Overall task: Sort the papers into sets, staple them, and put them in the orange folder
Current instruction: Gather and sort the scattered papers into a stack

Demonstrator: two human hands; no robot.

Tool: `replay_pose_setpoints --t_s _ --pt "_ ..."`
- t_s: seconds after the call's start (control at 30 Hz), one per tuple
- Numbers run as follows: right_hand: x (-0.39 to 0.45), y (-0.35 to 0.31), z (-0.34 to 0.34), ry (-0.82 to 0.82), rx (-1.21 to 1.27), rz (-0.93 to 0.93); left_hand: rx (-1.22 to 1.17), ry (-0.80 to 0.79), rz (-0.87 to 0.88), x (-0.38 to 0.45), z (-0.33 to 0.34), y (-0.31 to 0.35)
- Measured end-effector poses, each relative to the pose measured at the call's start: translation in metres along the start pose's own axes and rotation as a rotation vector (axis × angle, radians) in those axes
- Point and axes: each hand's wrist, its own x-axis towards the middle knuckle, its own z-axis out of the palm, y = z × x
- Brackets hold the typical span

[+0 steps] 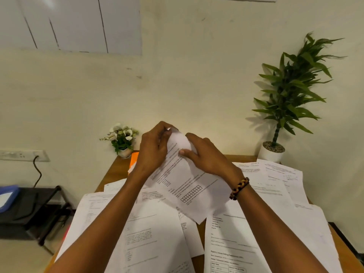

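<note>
Here I have both hands raised over the wooden desk point(116, 170). My left hand point(152, 147) curls its fingers around the top corner of a printed sheet point(183, 186), and my right hand point(204, 154) grips the same sheet, thumb pressed on its face. Loose papers point(246, 233) cover the desk below. The orange folder point(134, 157) peeks out behind my left hand, beside a small flower pot point(122, 139).

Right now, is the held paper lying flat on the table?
No, both the left hand and the right hand hold the paper lifted and bent above the table.
</note>
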Motion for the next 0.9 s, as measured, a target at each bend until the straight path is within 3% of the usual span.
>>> replay_pose_setpoints --t_s 0.17,0.33,0.57,0.7,0.8,0.9 --pt "-0.003 -0.02 -0.012 -0.039 0.06 -0.039 -0.036 0.054 -0.01 0.005 -0.027 0.003" --pt "-0.015 -0.029 0.003 -0.068 0.191 -0.032 0.017 -0.026 -0.065 -0.007 -0.036 -0.007" --pt "-0.064 0.001 0.079 -0.399 0.339 0.228 0.117 -0.34 -0.304 -0.107 -0.028 -0.051" --pt "-0.094 0.009 0.112 -0.559 0.374 0.297 0.172 -0.406 -0.428 -0.168 -0.025 -0.07" --pt "-0.107 0.018 0.13 -0.531 0.42 0.356 0.258 -0.433 -0.477 -0.194 -0.025 -0.079" --pt "-0.11 0.032 0.15 -0.317 0.246 0.362 0.274 -0.463 -0.48 -0.204 -0.024 -0.088"
